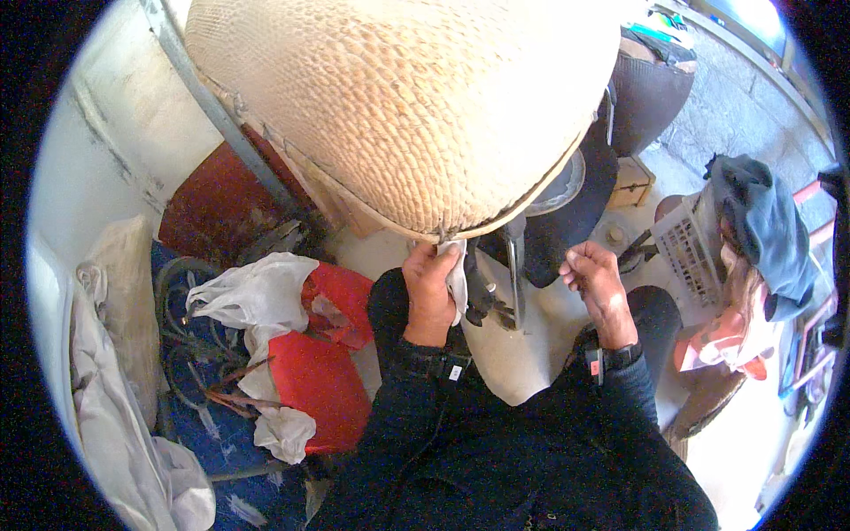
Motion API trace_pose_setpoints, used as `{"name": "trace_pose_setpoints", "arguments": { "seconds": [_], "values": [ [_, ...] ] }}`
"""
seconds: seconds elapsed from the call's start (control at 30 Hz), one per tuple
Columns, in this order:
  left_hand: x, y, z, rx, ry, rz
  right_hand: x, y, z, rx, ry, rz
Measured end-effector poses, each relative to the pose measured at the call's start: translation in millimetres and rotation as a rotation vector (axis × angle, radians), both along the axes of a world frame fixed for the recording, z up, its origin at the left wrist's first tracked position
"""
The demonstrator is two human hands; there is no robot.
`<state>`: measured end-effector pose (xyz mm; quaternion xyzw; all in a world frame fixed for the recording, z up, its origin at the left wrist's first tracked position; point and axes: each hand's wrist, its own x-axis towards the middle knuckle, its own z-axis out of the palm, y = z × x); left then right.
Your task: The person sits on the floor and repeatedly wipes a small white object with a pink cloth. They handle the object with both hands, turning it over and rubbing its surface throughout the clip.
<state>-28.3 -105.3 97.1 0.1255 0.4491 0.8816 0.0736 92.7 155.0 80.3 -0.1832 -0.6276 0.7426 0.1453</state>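
My left hand point(433, 292) grips a thin piece of white cloth-like material point(458, 284) between thumb and fingers. That hand is directly under the rim of a woven straw hat brim point(398, 146), which covers the top middle of the head view. Over my right thigh hovers my right hand point(597, 289), fingers curled and thumb pressed to them. Whether anything thin is pinched there cannot be made out. Between the hands stands a dark metal device point(481, 292) with a shiny upright bar point(514, 275). Its upper part is hidden by the brim.
Red bags point(322, 391) and a white plastic bag point(265, 285) lie at left on blue material point(192, 431). To the right, a white plastic basket point(687, 245) stands beside dark cloth point(764, 219). A small wooden box point(631, 184) sits farther back.
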Motion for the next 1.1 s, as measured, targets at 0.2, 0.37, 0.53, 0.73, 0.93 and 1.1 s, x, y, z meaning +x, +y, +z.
{"name": "trace_pose_setpoints", "arguments": {
  "seconds": [0.2,0.37,0.53,0.73,0.93,1.1],
  "values": [
    [0.4,2.0,11.8,0.182,0.085,0.095,0.5,-4.1,1.1,0.015,-0.023,-0.005],
    [-15.0,-21.6,18.4,0.308,-0.047,-0.056,-1.2,-7.8,-0.7,0.011,-0.016,0.008],
    [-22.4,-22.3,8.3,0.277,0.042,-0.105,-3.7,-15.0,-1.4,0.049,-0.043,0.021],
    [-32.4,-17.3,11.6,0.649,0.076,-0.484,-5.0,-16.3,-2.5,0.042,-0.061,0.019],
    [-44.7,-2.5,12.1,0.817,0.231,-0.612,-1.2,-12.8,-2.9,0.029,-0.043,0.006],
    [-54.6,-0.2,8.6,0.832,0.306,-0.707,0.7,-10.0,-3.6,0.019,-0.025,0.015]
  ]
}}
